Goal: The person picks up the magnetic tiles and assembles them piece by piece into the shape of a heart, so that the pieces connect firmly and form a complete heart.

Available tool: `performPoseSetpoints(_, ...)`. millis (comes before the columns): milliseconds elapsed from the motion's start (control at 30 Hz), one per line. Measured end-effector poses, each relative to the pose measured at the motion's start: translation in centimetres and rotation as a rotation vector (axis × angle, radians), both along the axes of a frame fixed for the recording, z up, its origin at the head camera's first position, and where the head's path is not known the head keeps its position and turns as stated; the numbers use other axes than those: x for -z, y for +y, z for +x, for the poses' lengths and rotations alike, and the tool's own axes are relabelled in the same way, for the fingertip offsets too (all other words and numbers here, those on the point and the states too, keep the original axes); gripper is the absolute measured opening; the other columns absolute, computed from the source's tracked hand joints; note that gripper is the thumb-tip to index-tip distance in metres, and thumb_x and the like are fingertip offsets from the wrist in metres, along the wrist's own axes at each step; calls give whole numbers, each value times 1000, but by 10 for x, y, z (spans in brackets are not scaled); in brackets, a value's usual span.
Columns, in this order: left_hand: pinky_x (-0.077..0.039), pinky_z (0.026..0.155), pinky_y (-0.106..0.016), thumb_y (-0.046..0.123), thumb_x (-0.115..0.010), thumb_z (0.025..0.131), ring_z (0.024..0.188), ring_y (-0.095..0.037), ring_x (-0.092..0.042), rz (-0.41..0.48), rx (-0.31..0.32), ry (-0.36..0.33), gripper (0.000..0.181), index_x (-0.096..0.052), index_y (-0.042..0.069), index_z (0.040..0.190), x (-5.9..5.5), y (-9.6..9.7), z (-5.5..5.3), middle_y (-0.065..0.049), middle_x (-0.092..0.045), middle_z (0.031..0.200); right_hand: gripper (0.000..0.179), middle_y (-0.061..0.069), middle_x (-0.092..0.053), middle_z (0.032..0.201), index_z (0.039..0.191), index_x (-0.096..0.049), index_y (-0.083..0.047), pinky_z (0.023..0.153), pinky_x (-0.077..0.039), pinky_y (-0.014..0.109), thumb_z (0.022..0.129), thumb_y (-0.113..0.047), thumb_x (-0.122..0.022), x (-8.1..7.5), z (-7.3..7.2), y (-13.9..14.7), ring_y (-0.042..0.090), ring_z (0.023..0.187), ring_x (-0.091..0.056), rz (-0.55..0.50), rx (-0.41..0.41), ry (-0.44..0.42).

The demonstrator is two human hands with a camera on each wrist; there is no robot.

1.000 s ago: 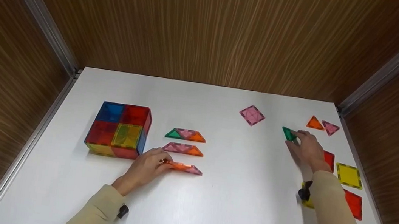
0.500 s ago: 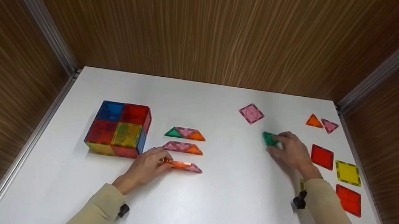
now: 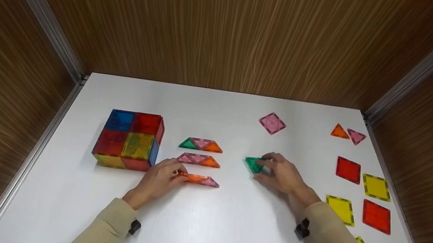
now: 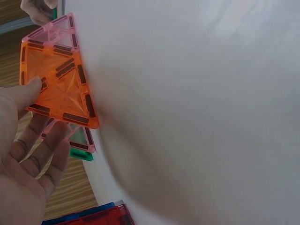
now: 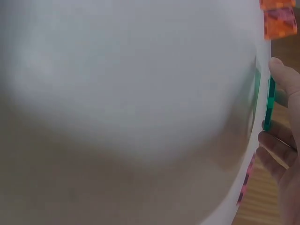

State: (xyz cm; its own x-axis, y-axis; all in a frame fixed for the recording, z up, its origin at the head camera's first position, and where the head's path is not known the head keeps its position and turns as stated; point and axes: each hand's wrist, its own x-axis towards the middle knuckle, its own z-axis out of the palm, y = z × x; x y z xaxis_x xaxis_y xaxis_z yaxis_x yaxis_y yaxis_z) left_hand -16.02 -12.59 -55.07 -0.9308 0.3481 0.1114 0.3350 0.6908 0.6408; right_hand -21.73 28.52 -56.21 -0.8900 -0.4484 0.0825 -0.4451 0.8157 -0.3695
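My left hand pinches the left end of a strip of orange and pink triangular magnetic tiles, thumb on the orange face. The left wrist view shows the strip's orange tiles and, at its far end, a pink tile. Above the table, to the right of the strip, my right hand grips a green triangular tile by its edges; it appears edge-on in the right wrist view. Behind the held strip lie a pink-and-orange strip and a green, pink and orange strip.
At left stands a block of coloured square tiles. A pink diamond lies farther back. Along the right side are an orange triangle, a pink triangle, red squares and yellow tiles.
My right hand has carried the green triangular tile leftward and nearer to me, approaching the strips. My left hand stays in place on its strip.
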Motion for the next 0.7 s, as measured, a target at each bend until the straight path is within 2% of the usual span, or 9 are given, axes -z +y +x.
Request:
performPoseSetpoints(233,-61,91,-34,24,-79,96,97,-13,-62,-10,-6,-8,13,-73,21,107,-1,1,1,4,-71,105,45,14,-68,133,130,-77,-18,99,-61,48,91,-43,-82,5,9,-20,29,120,-67,26,-83,18)
performPoseSetpoints(400,-62,94,-37,26,-78,96,100,-15,-65,-4,-16,-30,20,-74,18,114,0,2,2,1,-73,110,45,14,-68,133,130,-77,-18,100,-61,46,91,-40,-83,8,12,-24,29,121,-66,48,-93,35)
performPoseSetpoints(533,-62,99,-41,27,-79,95,109,-20,-68,2,-36,-34,28,-74,16,121,-2,3,3,-2,-74,118,45,14,-66,135,130,-76,-17,100,-60,46,91,-38,-83,10,15,-24,29,122,-66,50,-94,56)
performPoseSetpoints(600,-60,103,-43,29,-80,95,116,-23,-68,-3,-49,-21,32,-73,17,124,-5,4,6,-4,-74,124,45,14,-65,136,131,-76,-17,101,-60,46,92,-38,-83,11,16,-24,30,123,-66,46,-98,63)
performPoseSetpoints(700,-58,107,-47,31,-80,94,123,-27,-68,-4,-45,41,35,-72,17,126,-10,9,9,-7,-73,132,47,14,-64,139,133,-74,-18,100,-61,47,92,-39,-82,12,17,-20,30,124,-66,25,-98,73)
